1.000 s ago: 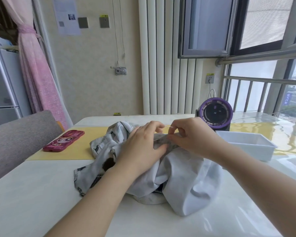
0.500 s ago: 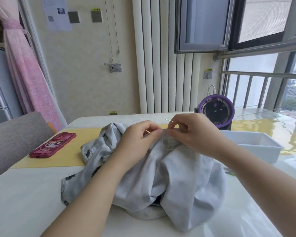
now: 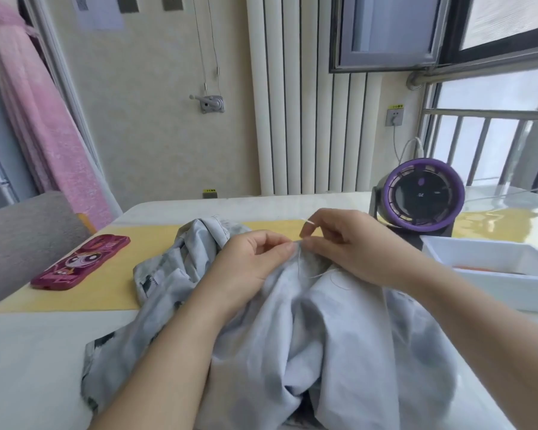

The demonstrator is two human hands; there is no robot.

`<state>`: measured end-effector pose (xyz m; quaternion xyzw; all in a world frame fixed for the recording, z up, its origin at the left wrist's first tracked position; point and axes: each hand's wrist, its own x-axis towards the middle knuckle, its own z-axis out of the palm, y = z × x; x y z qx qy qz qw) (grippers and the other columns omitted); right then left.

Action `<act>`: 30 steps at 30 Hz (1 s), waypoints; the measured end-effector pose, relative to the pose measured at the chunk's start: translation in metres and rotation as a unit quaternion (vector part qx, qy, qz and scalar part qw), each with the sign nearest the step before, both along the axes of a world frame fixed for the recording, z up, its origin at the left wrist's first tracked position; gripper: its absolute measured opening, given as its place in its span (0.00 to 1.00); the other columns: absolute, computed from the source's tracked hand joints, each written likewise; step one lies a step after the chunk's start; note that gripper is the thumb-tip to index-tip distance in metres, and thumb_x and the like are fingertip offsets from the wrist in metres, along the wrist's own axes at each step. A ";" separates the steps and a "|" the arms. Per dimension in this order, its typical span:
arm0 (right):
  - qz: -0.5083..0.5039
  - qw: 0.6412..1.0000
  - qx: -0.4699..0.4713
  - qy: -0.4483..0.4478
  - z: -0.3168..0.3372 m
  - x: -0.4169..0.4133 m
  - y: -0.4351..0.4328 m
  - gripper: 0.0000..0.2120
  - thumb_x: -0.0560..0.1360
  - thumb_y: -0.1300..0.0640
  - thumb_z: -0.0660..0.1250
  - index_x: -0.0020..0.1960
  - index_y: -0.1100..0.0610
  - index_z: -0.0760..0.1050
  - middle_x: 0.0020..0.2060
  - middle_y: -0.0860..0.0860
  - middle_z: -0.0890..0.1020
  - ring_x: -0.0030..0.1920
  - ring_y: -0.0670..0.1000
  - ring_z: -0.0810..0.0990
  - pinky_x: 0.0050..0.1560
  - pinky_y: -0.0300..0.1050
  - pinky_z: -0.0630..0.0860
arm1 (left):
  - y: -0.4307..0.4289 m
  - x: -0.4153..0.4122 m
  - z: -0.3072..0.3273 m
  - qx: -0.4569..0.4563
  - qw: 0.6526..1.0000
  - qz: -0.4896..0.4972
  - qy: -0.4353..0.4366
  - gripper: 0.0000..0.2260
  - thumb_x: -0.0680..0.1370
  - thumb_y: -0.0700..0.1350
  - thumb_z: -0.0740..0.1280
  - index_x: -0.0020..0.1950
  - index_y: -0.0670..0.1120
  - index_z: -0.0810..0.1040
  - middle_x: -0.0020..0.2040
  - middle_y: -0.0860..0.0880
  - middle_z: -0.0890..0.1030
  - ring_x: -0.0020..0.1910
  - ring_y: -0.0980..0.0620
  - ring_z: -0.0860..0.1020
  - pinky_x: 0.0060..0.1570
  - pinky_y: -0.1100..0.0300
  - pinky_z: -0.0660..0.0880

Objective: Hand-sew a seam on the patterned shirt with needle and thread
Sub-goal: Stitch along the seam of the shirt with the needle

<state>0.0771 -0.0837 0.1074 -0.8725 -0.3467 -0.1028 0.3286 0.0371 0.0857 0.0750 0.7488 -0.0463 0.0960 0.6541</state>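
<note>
The white table [image 3: 28, 352] carried everything. Its widest open stretch lay at the near left, between the shirt and the edge by the grey seat back [image 3: 19, 231]. The patterned shirt [image 3: 339, 336] was heaped in the middle in front of me. Its printed part spilled left onto the yellow mat [image 3: 112, 287], and its bulk ran off the bottom of view. My forearms crossed over it and hid much of the cloth. On the right the white tray [image 3: 494, 262] sat just beside the shirt, close to my right forearm, with something orange in it. Behind the tray the purple fan [image 3: 423, 197] stood upright near the far edge, well apart from the seam. The pink phone [image 3: 81, 262] lay flat on the mat near the table's left edge, with open mat between it and the shirt.

My left hand [image 3: 252, 262] pinched a raised fold of the shirt between thumb and forefinger. My right hand [image 3: 348, 243] met it fingertip to fingertip at that fold, fingers curled. It seemed to pinch the needle [image 3: 307, 221], though that showed only as a pale blurred sliver. A pale thread [image 3: 311, 276] looped from the fold across the cloth below my right hand.
</note>
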 end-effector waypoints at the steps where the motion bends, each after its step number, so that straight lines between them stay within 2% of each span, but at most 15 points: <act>1: -0.002 1.000 0.020 0.023 0.005 0.000 0.000 0.04 0.78 0.53 0.62 0.47 0.52 0.74 0.27 0.44 0.70 0.29 0.42 0.68 0.33 0.34 0.66 | 0.001 -0.001 -0.001 -0.008 1.000 0.008 0.000 0.03 0.76 0.41 0.68 0.45 0.44 0.81 0.42 0.49 0.83 0.41 0.58 0.79 0.45 0.68 0.74; 3: -0.019 0.997 0.061 0.051 0.017 -0.001 -0.001 0.08 0.80 0.53 0.57 0.49 0.52 0.74 0.31 0.44 0.71 0.30 0.43 0.68 0.33 0.34 0.65 | 0.004 -0.002 -0.002 -0.020 1.000 0.023 0.006 0.03 0.75 0.42 0.68 0.45 0.45 0.81 0.43 0.48 0.83 0.44 0.55 0.79 0.51 0.62 0.74; 4: -0.030 0.996 0.080 0.037 0.023 -0.004 -0.003 0.09 0.81 0.54 0.55 0.48 0.51 0.73 0.32 0.46 0.71 0.30 0.44 0.67 0.32 0.36 0.64 | 0.005 -0.002 -0.002 -0.026 0.999 0.029 0.009 0.03 0.75 0.43 0.69 0.45 0.46 0.82 0.43 0.48 0.83 0.45 0.54 0.79 0.54 0.59 0.73; 7: -0.021 0.995 0.093 -0.011 0.038 -0.022 -0.002 0.11 0.81 0.56 0.55 0.44 0.50 0.73 0.29 0.50 0.72 0.26 0.46 0.67 0.29 0.38 0.65 | 0.006 -0.003 -0.001 -0.036 0.999 0.035 0.011 0.03 0.75 0.43 0.69 0.44 0.46 0.82 0.42 0.50 0.84 0.44 0.54 0.79 0.54 0.59 0.73; 11: 0.017 0.998 -0.052 0.030 0.031 -0.047 0.008 0.11 0.79 0.55 0.56 0.42 0.49 0.75 0.26 0.48 0.75 0.26 0.45 0.71 0.28 0.36 0.68 | 0.001 -0.006 0.000 -0.042 0.999 0.014 0.015 0.04 0.76 0.41 0.68 0.44 0.44 0.82 0.44 0.47 0.84 0.45 0.55 0.79 0.52 0.61 0.74; 14: -0.022 0.989 -0.145 0.030 0.023 -0.049 0.012 0.11 0.79 0.55 0.55 0.44 0.53 0.75 0.29 0.48 0.75 0.34 0.47 0.76 0.38 0.44 0.75 | 0.002 -0.009 0.001 -0.056 0.998 0.014 0.023 0.04 0.76 0.40 0.67 0.44 0.43 0.82 0.45 0.46 0.85 0.47 0.53 0.81 0.54 0.60 0.75; 15: -0.032 0.986 -0.156 0.038 0.022 -0.049 0.011 0.12 0.78 0.55 0.54 0.44 0.54 0.76 0.29 0.49 0.77 0.35 0.49 0.78 0.40 0.46 0.77 | 0.003 -0.010 0.000 -0.057 0.998 0.017 0.027 0.04 0.75 0.40 0.67 0.45 0.43 0.82 0.46 0.45 0.85 0.47 0.52 0.81 0.55 0.58 0.75; 17: -0.044 0.983 -0.169 0.060 0.022 -0.048 0.009 0.12 0.78 0.56 0.54 0.43 0.53 0.75 0.27 0.49 0.79 0.31 0.46 0.80 0.37 0.45 0.77 | 0.003 -0.011 0.000 -0.053 0.998 0.023 0.035 0.04 0.75 0.40 0.68 0.45 0.43 0.82 0.45 0.45 0.85 0.47 0.52 0.80 0.56 0.57 0.74; 21: -0.059 0.976 -0.199 0.070 0.022 -0.047 0.009 0.13 0.77 0.55 0.53 0.42 0.53 0.75 0.27 0.48 0.81 0.26 0.42 0.78 0.28 0.37 0.72 | 0.003 -0.012 0.000 -0.058 0.997 0.036 0.039 0.03 0.75 0.40 0.69 0.42 0.45 0.82 0.42 0.47 0.84 0.46 0.53 0.79 0.57 0.57 0.73; 26: -0.069 0.978 -0.193 0.049 0.022 -0.046 0.010 0.13 0.77 0.55 0.54 0.43 0.57 0.76 0.31 0.50 0.78 0.37 0.52 0.78 0.41 0.49 0.78 | 0.003 -0.012 0.000 -0.056 0.997 0.044 0.034 0.03 0.74 0.41 0.69 0.41 0.46 0.82 0.42 0.48 0.84 0.45 0.54 0.79 0.56 0.58 0.73; 30: -0.074 0.977 -0.192 0.061 0.022 -0.046 0.010 0.13 0.77 0.56 0.53 0.42 0.57 0.76 0.27 0.49 0.79 0.31 0.48 0.80 0.37 0.46 0.78 | 0.004 -0.011 0.000 -0.043 0.997 0.054 0.030 0.03 0.74 0.42 0.70 0.41 0.47 0.83 0.43 0.48 0.85 0.46 0.54 0.80 0.57 0.58 0.73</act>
